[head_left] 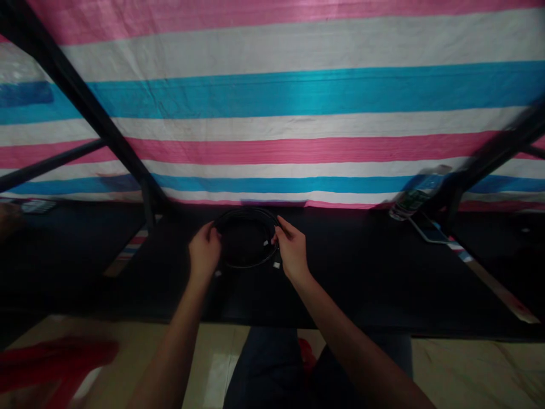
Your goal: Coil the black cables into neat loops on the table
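Observation:
A thin black cable [249, 266] is wound into a round coil above the black tabletop [353, 272]. My left hand [205, 250] grips the coil at its left side, thumb and fingers closed round it. On the opposite side my right hand [292, 245] pinches the coil between thumb and fingers. Small pale pieces, which look like cable ends or tags, show by the coil: one inside it near my right hand, one below that hand and a blurred one below my left hand. Whether the coil touches the table I cannot tell.
At the back right a clear plastic bottle [419, 196] leans over, with a phone [429, 228] lying beside it. Black metal posts [91, 113] slant up at either side. A striped plastic sheet [272, 91] hangs behind. A person's hand [9, 221] shows at the far left.

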Demonstrator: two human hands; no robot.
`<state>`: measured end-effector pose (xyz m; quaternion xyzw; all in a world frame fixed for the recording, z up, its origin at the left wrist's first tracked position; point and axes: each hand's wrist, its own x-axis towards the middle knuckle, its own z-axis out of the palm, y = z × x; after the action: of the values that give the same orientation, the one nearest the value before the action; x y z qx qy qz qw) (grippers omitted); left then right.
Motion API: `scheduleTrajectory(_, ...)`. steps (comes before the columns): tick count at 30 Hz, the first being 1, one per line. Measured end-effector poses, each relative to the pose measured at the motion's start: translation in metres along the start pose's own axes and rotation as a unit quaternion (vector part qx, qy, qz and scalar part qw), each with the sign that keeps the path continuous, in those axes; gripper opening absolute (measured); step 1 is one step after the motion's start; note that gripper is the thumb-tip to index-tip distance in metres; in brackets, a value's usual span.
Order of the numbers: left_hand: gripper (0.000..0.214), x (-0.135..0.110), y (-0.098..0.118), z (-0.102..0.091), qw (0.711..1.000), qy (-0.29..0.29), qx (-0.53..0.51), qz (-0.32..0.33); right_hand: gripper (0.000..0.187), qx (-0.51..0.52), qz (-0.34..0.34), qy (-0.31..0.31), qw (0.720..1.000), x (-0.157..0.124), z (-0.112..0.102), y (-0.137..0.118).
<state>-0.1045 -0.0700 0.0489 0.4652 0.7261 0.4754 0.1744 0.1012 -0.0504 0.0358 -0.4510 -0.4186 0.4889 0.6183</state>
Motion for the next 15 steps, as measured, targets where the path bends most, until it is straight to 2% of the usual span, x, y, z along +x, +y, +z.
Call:
scheduleTrajectory(3, 0.036, 0.024, -0.008, 0.000, 0.976, -0.007, 0.212, 0.055, 0.045, -0.127, -0.055, 0.023, 0.990, 0.019, 0.021, 0.027)
scheduleTrajectory(5, 0.035, 0.031, -0.014, 0.004, 0.960, -0.021, 0.275, 0.054, 0.042, -0.201, -0.085, 0.028, 0.976, 0.026, 0.030, 0.040)
scheduleTrajectory(8, 0.036, 0.030, -0.026, 0.013, 0.952, -0.012, 0.302, 0.046, 0.039, -0.253, -0.113, 0.016, 0.961, 0.031, 0.033, 0.051)
scheduleTrajectory(12, 0.041, 0.025, -0.041, 0.021, 0.951, -0.008, 0.304, 0.059, 0.036, -0.326, -0.152, -0.005, 0.933, 0.033, 0.026, 0.057)
scheduleTrajectory(15, 0.040, 0.030, -0.049, 0.017, 0.951, -0.037, 0.297, 0.078, 0.036, -0.372, -0.156, -0.016, 0.915, 0.035, 0.022, 0.061)
